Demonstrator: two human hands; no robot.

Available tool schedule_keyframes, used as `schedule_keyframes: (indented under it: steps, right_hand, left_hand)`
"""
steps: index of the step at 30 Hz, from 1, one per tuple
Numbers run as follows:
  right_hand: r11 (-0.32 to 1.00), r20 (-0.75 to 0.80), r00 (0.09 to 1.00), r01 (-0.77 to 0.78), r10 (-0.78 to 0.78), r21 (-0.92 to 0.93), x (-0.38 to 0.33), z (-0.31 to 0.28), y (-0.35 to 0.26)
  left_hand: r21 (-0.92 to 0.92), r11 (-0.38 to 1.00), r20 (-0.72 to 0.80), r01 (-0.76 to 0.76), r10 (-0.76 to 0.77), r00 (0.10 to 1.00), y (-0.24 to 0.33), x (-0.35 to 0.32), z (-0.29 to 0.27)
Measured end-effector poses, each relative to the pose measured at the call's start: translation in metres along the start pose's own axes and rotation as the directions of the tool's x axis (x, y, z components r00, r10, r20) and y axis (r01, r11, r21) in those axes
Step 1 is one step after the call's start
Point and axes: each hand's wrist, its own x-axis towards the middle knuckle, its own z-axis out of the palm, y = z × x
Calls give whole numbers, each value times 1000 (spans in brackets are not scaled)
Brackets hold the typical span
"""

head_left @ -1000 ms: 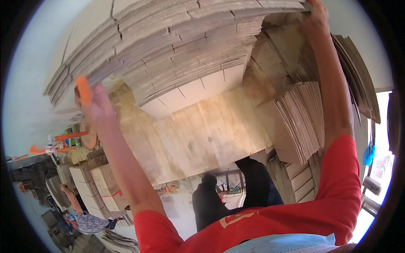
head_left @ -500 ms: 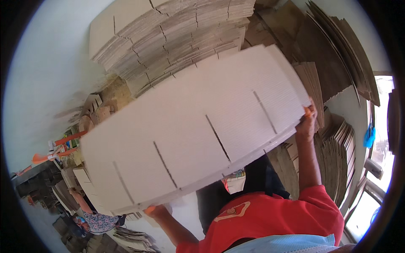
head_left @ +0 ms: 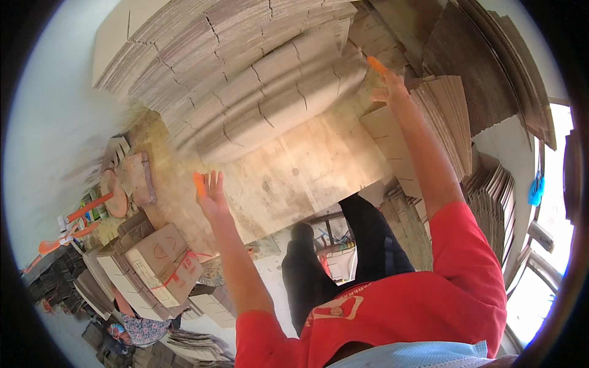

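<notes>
My left hand (head_left: pixel 213 195) hangs over the left part of a wooden tabletop (head_left: pixel 307 162), fingers spread, with an orange cover on one finger. Farther off, my right hand (head_left: pixel 391 88) reaches to the back right, also open, an orange cover on its pointing finger. Neither hand holds anything. Between and beyond them lie slotted cardboard sheets (head_left: pixel 285 116), slightly blurred, along the front of a tall stack of slotted cardboard (head_left: pixel 215 55). My right fingers are near the right end of these sheets; my left hand is apart from their left end.
Cardboard sheets (head_left: pixel 445 113) lean at the right, below large brown boards (head_left: pixel 469 67). At left stand a cardboard box (head_left: pixel 162 257) and an orange-handled tool (head_left: pixel 89 205). A person in a floral garment (head_left: pixel 144 328) is at lower left. The table's near edge lies before my legs.
Both hands have let go of the wide slotted cardboard they held. It now lies farther back against the stack, baring the tabletop. My arms have stretched forward.
</notes>
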Motion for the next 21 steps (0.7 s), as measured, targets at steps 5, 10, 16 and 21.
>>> schedule_keyframes:
  steps: [5,10,16,21]
  right_hand:
    - [986,-25,998,-66,63,-154,-2,20,18]
    - [952,4,1000,5,-4,-305,6,26,66]
    - [920,439,888,50,138,-390,93,29,86]
    - [984,318,935,-124,158,-125,34,69,37]
  left_hand:
    - [164,984,-98,73,-57,994,-32,18,-2]
    - [632,756,-80,-174,287,955,-46,25,-9]
    - [597,-238,792,-766,328,515,-44,4,73]
    - [468,-565,783,-679,-91,615,-67,35,66]
